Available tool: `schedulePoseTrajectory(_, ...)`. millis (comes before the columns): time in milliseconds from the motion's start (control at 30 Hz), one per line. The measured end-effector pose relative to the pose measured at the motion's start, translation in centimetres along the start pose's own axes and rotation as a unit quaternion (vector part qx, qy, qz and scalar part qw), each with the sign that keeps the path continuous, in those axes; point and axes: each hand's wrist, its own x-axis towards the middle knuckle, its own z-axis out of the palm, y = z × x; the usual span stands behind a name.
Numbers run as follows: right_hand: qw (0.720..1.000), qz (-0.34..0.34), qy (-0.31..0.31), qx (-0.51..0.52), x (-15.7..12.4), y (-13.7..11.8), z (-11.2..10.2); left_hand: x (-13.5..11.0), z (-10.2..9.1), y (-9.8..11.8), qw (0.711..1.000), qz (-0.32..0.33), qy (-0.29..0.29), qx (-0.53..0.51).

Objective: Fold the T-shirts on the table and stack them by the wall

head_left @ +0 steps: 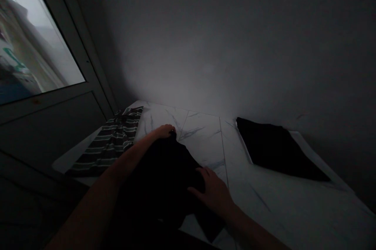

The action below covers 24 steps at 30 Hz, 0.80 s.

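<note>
A black garment (pixel 167 171) lies spread on the marble-patterned surface in front of me, too dark for its exact kind to show. At its far upper corner, my left hand (pixel 164 130) has its fingers closed on the cloth. My right hand (pixel 214 191) rests on the garment's right side, thumb apart from the fingers, which lie over the fabric. Below it, a dark flap of cloth (pixel 210 224) hangs out toward the near edge. The near part of the garment merges into shadow.
A striped garment (pixel 114 140) lies at the left by the door (pixel 58 113). Over on the right, a folded black cloth (pixel 276 148) sits on a white sheet-like piece (pixel 302 144). The grey wall (pixel 205 54) borders the white marbled surface (pixel 202 128) at the back.
</note>
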Motion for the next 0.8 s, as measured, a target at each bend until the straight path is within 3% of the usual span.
schedulePoseTrajectory(133,0.994,-0.013,-0.038,-0.097,0.5,-1.4,1.0,0.3,-1.1,-0.8,0.988,0.081,-0.121,0.042)
schedulePoseTrajectory(233,0.996,-0.043,-0.059,-0.050,2.4,-0.1,0.4,0.3,-3.1,-1.1,0.981,0.130,-0.136,0.047)
schedulePoseTrajectory(333,0.997,-0.042,-0.033,0.062,5.1,2.3,-1.5,0.3,-5.8,-0.9,0.979,0.167,-0.114,0.038)
schedulePoseTrajectory(433,0.978,-0.004,0.063,0.199,8.2,4.3,-5.0,0.9,-9.2,0.1,0.978,0.205,-0.035,0.022)
schedulePoseTrajectory(533,0.915,0.034,0.173,0.363,11.1,5.2,-9.6,2.0,-13.2,2.2,0.969,0.234,0.082,0.006)
schedulePoseTrajectory(633,0.860,0.032,0.268,0.433,13.0,4.8,-14.7,2.9,-17.2,5.3,0.951,0.266,0.156,-0.013)
schedulePoseTrajectory(700,0.854,0.005,0.302,0.424,13.5,4.1,-18.0,2.8,-19.5,7.4,0.944,0.294,0.152,-0.012)
schedulePoseTrajectory(800,0.893,-0.052,0.253,0.368,12.8,2.9,-22.0,1.8,-21.5,9.8,0.949,0.305,0.073,0.027)
